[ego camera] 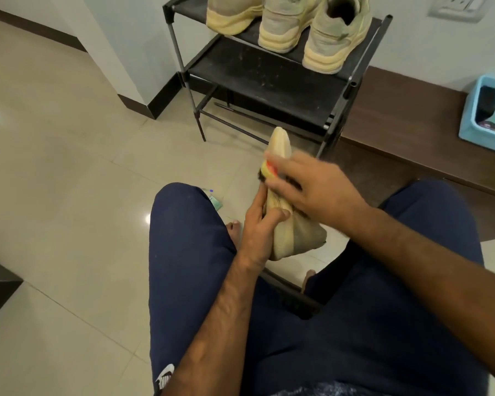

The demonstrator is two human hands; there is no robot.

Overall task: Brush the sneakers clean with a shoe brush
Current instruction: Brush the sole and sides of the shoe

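A beige sneaker (280,144) with a yellowish sole is held between my knees, toe pointing away from me. My left hand (259,227) grips its heel end from the left side. My right hand (315,187) lies across the middle of the shoe, closed on a small shoe brush (269,170) with a yellow and orange back and dark bristles. The bristles press against the sneaker's left side. Most of the brush is hidden under my fingers.
A black shoe rack (269,81) stands ahead, with three more beige sneakers (286,27) on its top shelf. A light blue plastic tub (475,118) sits on a brown ledge at the right. Tiled floor spreads to the left. My legs in dark blue trousers (189,238) frame the shoe.
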